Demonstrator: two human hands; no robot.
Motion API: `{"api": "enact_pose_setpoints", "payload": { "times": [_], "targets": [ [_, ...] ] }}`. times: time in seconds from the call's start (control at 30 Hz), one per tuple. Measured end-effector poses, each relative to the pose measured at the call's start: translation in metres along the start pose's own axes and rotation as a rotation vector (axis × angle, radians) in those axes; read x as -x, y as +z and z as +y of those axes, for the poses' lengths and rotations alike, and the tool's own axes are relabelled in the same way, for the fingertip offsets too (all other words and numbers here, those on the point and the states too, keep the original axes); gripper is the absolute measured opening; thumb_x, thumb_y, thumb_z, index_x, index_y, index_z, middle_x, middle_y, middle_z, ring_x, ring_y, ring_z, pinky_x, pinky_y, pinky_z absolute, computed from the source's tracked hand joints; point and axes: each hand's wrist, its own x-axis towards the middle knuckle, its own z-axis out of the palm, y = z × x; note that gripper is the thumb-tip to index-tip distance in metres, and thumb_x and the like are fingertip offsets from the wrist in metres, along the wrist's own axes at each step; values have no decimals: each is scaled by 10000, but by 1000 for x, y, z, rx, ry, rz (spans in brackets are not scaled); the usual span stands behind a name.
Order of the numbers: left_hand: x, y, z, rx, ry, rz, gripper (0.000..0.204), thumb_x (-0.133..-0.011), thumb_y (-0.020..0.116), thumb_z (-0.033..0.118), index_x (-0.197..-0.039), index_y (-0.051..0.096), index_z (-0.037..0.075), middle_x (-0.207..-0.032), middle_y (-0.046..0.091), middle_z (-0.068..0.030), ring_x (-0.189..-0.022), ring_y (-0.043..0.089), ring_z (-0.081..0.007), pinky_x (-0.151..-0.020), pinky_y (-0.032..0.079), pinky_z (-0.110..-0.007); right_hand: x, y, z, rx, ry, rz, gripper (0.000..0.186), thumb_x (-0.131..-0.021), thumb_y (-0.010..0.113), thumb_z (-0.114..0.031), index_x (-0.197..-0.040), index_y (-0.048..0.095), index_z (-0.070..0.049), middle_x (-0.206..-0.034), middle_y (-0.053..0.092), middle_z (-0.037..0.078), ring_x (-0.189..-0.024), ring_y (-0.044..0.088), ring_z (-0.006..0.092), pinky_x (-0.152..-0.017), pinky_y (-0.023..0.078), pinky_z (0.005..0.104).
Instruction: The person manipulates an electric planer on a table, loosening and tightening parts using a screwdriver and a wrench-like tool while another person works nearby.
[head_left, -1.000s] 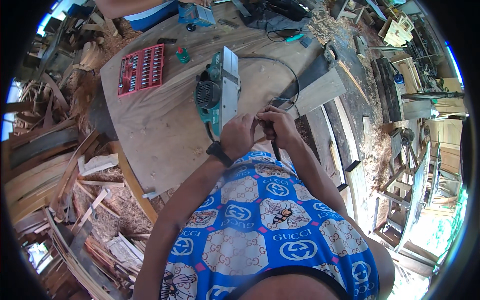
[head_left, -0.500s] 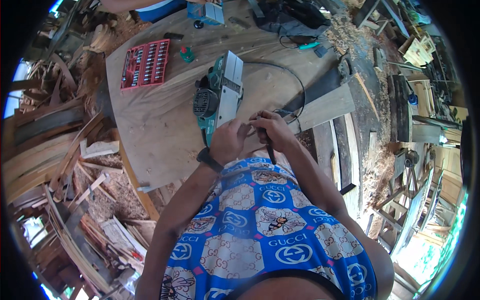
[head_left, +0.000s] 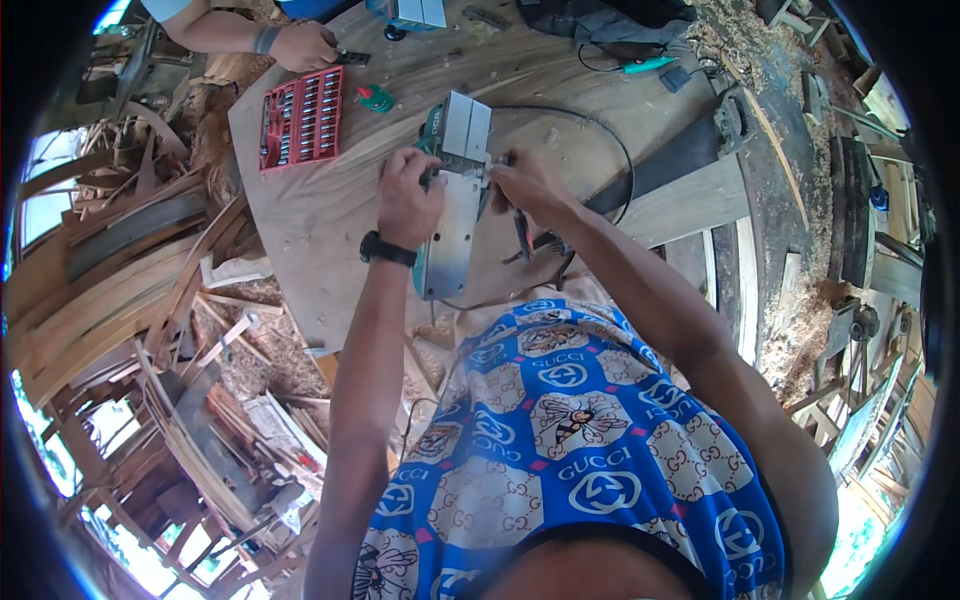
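An electric hand planer [head_left: 455,215], teal with a silver sole, lies upside down on the wooden table. My left hand [head_left: 410,195], a dark watch on its wrist, is closed at the planer's left side, fingers curled by the gap between the sole plates. Across from it, my right hand [head_left: 520,185] is closed, its fingertips at the planer's right edge near the same gap. A tool with a red and dark handle [head_left: 523,235] sticks out below the right palm; its working end is hidden. Whether my fingertips pinch a small part, I cannot make out.
A red socket set case [head_left: 302,118] and a green bottle [head_left: 376,98] stand at the far left. Another person's hand [head_left: 305,46] touches a dark block. A black cable [head_left: 625,160], handsaw [head_left: 665,155] and board [head_left: 690,205] lie to the right. Another blue machine [head_left: 418,12] sits far back.
Both hands have moved forward from near my body to the planer and separated to its two sides. The other person's hand has come in at the far left, reaching the dark block.
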Motion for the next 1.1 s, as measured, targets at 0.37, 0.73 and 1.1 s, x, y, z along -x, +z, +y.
{"api": "enact_pose_setpoints", "payload": {
  "times": [0.37,0.73,1.1],
  "targets": [
    [-16,28,-38,85,-231,57,402,-767,795,172,-1149,693,95,-1168,668,-162,-1097,642,-352,-979,496,-466,-25,34,-35,159,-61,142,349,-898,626,-181,-1003,627,151,-840,734,254,-666,766,282,-588,630,388],
    [-15,36,-45,36,-211,87,425,-783,754,267,-1189,690,158,-1214,669,-109,-1196,609,-322,-1017,446,-505,-51,42,-25,-256,160,19,252,-889,547,-94,-905,659,132,-833,741,213,-631,754,257,-531,617,368],
    [-18,41,-42,29,-252,90,407,-793,739,206,-1191,671,155,-1249,655,-119,-1250,576,-327,-1056,430,-503,-45,18,-3,621,-438,286,259,-928,607,-226,-955,682,20,-790,702,141,-674,734,252,-559,563,419]
  ]
}}
